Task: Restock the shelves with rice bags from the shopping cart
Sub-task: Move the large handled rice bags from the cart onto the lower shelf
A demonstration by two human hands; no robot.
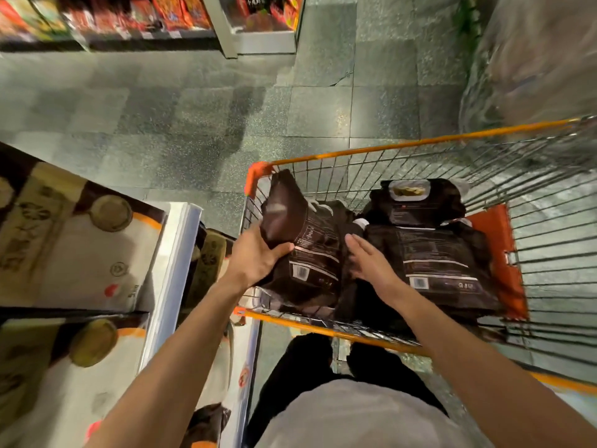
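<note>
Head view looks down on a shopping cart (387, 147) parked just beside a shelf (174, 253), so a bag needs only a short swing from one to the other. The left grip (258, 257) is closed round the near left edge of a dark rice bag (307, 240). Its thumb lies across the printed face and its fingers are tucked out of sight under the bag, a hold that takes the weight from below. That bag stands tilted at the cart's left end, its far end raised against the wire wall, which suggests it is being tipped up to lift out.

The right grip (371, 263) is open, fingers straight and together, laid along the bag's right side where it meets a second bag (433, 263). It holds nothing. It seems placed to slide under or steady the load, since a soft, heavy sack sags if carried by one edge. I cannot tell whether the fingertips press the bag or only brush it.

A third bag (416, 202) lies farther back in the cart. Pale sacks (80, 253) already lie flat on the shelf, so the restocking is judged under way, with at least three bags left to move.
</note>
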